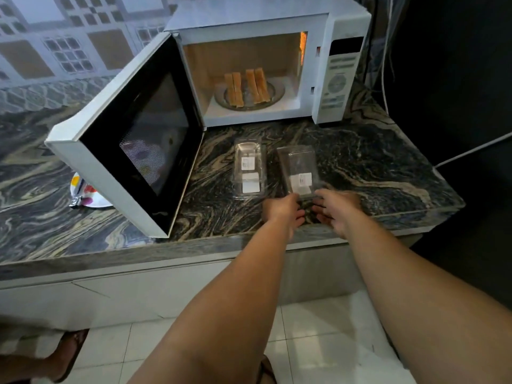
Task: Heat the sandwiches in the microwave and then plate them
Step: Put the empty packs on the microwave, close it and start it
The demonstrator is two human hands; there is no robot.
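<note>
Sandwiches (247, 85) sat in the open microwave (266, 65).
Both hands, left (282, 213) and right (336, 209), gripped one clear box (299, 173) near the surface's (388, 162) front edge.

Plate (91, 196): mostly hidden behind microwave door (133, 134). Container labels (247, 163): print too small to read. Foot (65, 356), possibly sandalled: cut off at left edge.

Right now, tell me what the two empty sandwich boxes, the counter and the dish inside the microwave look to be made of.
Left box and right box: thin clear plastic, glossy; the counter shows through them.
Counter: polished stone, probably granite or marble; dark with swirling tan veins and a sheen.
Dish under the sandwiches: looks like shiny metal, though glass cannot be ruled out.
</note>
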